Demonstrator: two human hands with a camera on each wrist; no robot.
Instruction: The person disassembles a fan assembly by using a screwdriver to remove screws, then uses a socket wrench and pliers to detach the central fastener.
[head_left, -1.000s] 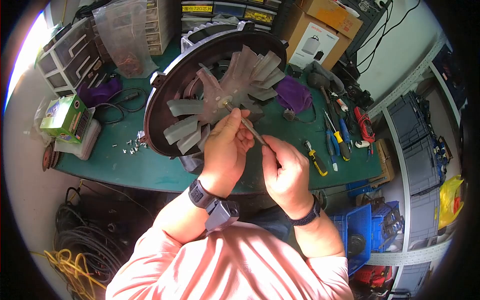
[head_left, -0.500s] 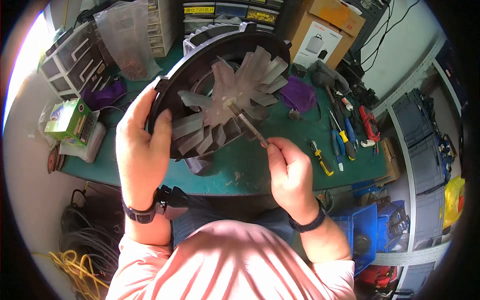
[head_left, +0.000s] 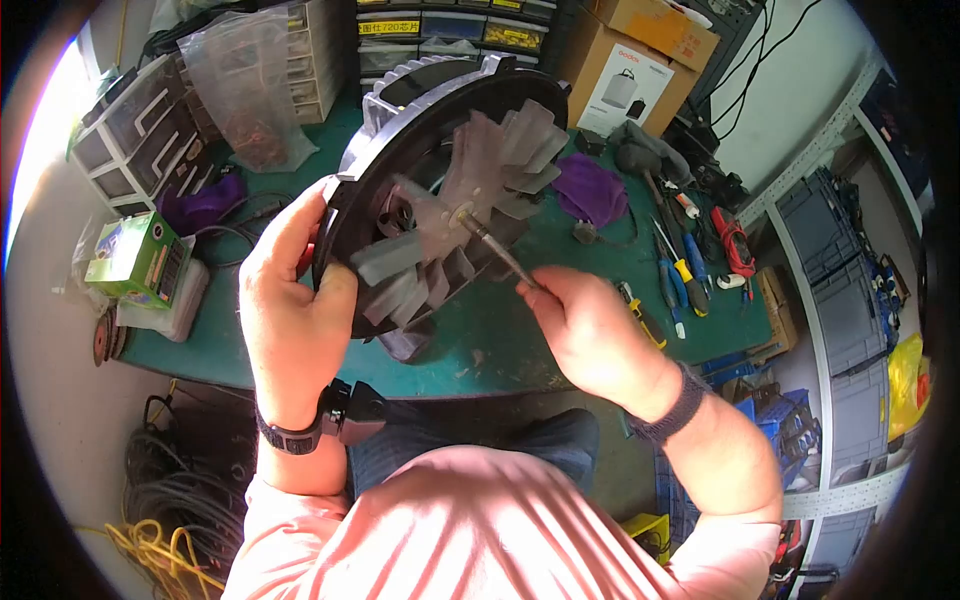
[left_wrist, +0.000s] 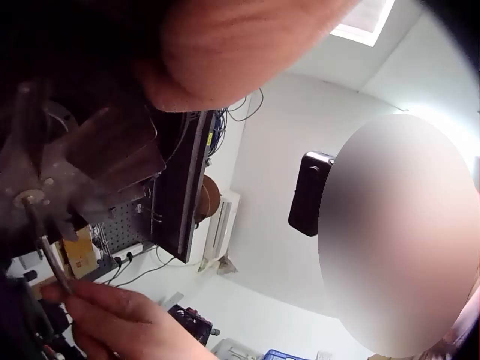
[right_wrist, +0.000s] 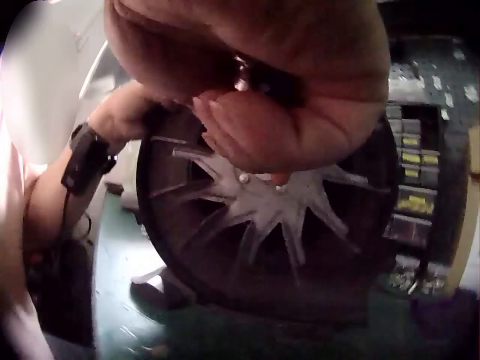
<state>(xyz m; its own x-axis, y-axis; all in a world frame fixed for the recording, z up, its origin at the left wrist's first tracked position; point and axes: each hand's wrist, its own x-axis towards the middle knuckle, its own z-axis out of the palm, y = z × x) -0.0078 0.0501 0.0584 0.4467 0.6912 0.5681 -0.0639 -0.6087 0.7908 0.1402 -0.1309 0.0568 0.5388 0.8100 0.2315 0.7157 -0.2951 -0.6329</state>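
Note:
A round motor housing (head_left: 365,150) with a dark rim and pale ribs stands tilted on the bench. My left hand (head_left: 295,310) grips its left rim, thumb on the near side and fingers behind. Inside sits a fan (head_left: 475,155) with many grey blades. From its hub (head_left: 460,214) a slim metal rod (head_left: 497,247) sticks out toward me, its far tip right at the centre. My right hand (head_left: 605,345) pinches the rod's near end, back of the hand upward. In the right wrist view the curled fingers (right_wrist: 259,131) hide most of the rod.
Screwdrivers and pliers (head_left: 675,265) lie on the green bench (head_left: 480,360) at right, near a purple cloth (head_left: 590,190). A green box (head_left: 140,258) and small drawers (head_left: 135,150) stand at left. Behind are a cardboard box (head_left: 625,85) and more drawers.
My left hand has left the rod by the hub and now holds the housing's left rim. My right hand has rolled over, its forearm swinging outward. The housing has tilted.

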